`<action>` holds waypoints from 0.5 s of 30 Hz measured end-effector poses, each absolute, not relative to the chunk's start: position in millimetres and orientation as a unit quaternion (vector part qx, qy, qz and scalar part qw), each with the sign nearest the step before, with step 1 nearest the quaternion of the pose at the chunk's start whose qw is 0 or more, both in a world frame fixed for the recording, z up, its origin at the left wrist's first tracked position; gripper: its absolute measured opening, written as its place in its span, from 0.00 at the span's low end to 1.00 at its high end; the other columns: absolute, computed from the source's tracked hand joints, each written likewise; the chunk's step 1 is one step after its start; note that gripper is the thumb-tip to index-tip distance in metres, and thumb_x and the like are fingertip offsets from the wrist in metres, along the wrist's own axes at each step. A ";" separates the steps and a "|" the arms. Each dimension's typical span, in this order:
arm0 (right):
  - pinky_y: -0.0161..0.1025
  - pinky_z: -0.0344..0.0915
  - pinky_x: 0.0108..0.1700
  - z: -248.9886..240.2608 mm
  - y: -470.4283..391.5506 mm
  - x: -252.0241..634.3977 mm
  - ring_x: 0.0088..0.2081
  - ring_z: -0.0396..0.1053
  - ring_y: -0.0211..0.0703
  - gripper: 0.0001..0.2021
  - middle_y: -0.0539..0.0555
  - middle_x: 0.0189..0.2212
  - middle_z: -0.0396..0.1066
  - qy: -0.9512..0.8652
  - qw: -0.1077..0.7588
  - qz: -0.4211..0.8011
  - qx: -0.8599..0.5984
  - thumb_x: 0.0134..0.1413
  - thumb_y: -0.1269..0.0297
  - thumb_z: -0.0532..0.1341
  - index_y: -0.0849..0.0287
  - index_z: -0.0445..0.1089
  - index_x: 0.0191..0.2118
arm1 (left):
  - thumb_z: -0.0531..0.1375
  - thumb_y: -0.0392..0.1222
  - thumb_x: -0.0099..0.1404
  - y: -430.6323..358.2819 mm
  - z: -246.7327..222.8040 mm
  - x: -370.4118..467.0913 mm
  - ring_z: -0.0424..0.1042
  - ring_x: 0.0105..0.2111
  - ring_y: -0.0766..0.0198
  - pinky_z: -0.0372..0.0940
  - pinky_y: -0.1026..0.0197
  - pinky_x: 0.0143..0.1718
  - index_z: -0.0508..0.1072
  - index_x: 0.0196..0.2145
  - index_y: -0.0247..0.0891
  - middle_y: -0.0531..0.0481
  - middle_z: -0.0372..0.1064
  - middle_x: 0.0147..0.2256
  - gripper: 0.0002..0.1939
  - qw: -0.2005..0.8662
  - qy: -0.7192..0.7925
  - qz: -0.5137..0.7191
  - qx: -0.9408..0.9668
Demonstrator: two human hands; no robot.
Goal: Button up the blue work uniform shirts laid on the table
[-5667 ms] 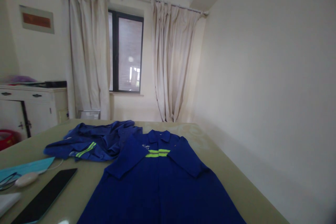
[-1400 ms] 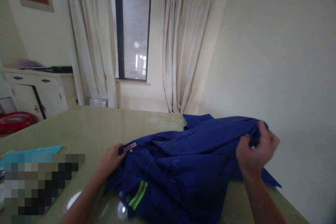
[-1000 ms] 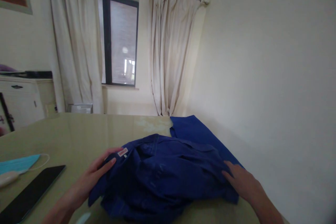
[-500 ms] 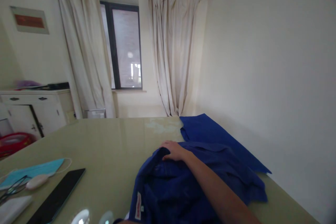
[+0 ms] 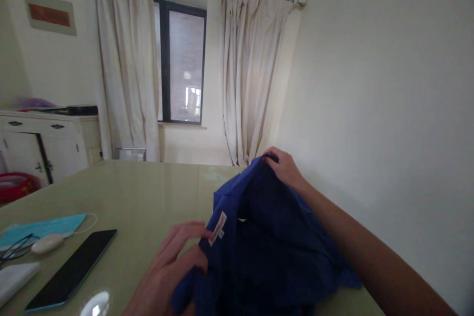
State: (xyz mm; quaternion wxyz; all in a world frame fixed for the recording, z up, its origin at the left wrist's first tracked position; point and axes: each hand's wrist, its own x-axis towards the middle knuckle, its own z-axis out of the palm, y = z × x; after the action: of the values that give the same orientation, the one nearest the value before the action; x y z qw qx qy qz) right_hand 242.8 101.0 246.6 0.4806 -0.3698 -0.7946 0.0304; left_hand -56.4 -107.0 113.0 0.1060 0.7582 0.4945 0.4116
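Note:
A dark blue garment [image 5: 274,256] lies over the front right of the table, its upper edge lifted. My right hand [image 5: 283,168] pinches that edge at the raised far end. A white label [image 5: 217,228] with red lettering shows inside the band on the left. Beside the label, my left hand [image 5: 181,256] grips the near part of the same band between thumb and fingers. The garment's underside and far parts are hidden by its folds.
On the left of the glossy table [image 5: 148,192] lie a black phone [image 5: 74,269], a blue face mask [image 5: 44,229], glasses, an oval white object [image 5: 47,243] and a white case [image 5: 17,279]. A wall [image 5: 388,108] runs along the right.
My right hand has raised the garment's edge up and to the right. My left hand has come into view at the label. The second blue cloth behind no longer shows separately.

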 end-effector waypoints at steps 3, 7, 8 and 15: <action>0.38 0.69 0.35 316.0 79.0 268.6 0.30 0.72 0.38 0.12 0.48 0.29 0.77 -0.767 0.515 0.024 -0.383 0.57 0.60 0.62 0.61 0.76 0.43 | 0.62 0.45 0.55 -93.4 181.6 -28.5 0.68 0.52 0.40 0.66 0.40 0.56 0.75 0.34 0.49 0.47 0.71 0.50 0.07 -0.096 0.560 0.463 0.680; 0.38 0.70 0.32 385.6 40.2 291.3 0.29 0.75 0.37 0.15 0.49 0.30 0.77 -0.741 0.532 0.214 -0.350 0.57 0.61 0.64 0.66 0.77 0.44 | 0.58 0.46 0.67 -84.2 250.1 -18.7 0.63 0.56 0.43 0.60 0.38 0.59 0.72 0.40 0.41 0.43 0.65 0.51 0.08 -0.283 0.586 0.507 0.566; 0.38 0.70 0.33 397.0 29.2 290.8 0.29 0.75 0.36 0.15 0.49 0.30 0.77 -0.732 0.537 0.243 -0.343 0.57 0.61 0.63 0.68 0.77 0.44 | 0.57 0.45 0.69 -85.0 263.3 -18.4 0.62 0.57 0.44 0.60 0.39 0.58 0.72 0.41 0.41 0.45 0.64 0.53 0.08 -0.295 0.583 0.527 0.544; 0.28 0.64 0.29 418.6 13.4 248.8 0.20 0.66 0.25 0.15 0.44 0.23 0.72 -0.746 0.516 0.242 -0.345 0.59 0.70 0.54 0.69 0.77 0.43 | 0.59 0.40 0.69 -93.2 325.3 -2.0 0.68 0.53 0.49 0.66 0.48 0.50 0.72 0.45 0.38 0.45 0.66 0.50 0.08 -0.320 0.550 0.609 0.473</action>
State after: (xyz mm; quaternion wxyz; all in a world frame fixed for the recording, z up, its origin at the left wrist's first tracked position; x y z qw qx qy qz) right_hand 248.8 13.4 418.6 0.5159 -0.3454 -0.7455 0.2424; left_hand -2.0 -93.2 325.3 -0.3202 0.4733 0.5505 0.6087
